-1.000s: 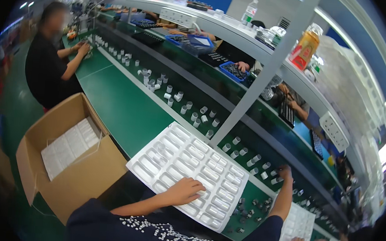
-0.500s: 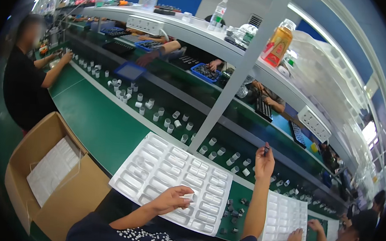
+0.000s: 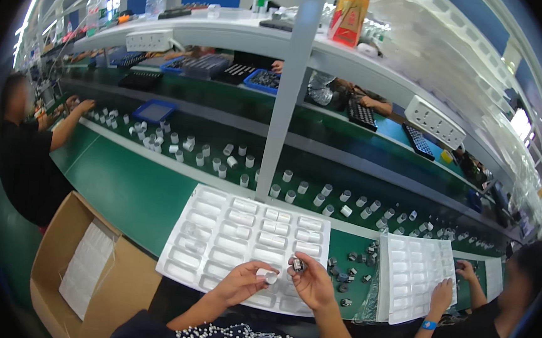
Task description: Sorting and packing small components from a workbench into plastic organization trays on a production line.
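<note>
**White cylinder [image 3: 270, 277] is hanging over the tray [image 3: 228, 258]!**

On the left, an open carton [image 3: 128, 275] is standing; here the left hand [image 3: 238, 284] is holding that cylinder in a narrow pinch; just beside it the right hand [image 3: 314, 286] is gripping a small dark part [image 3: 298, 266]; further right, loose dark parts [image 3: 342, 277] are lying on the green table [image 3: 136, 207].

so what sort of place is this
Probably a factory assembly line: a long green bench, many small white cylinders spread out along it, and a compartment tray by the wearer, with other people working nearby.
</note>
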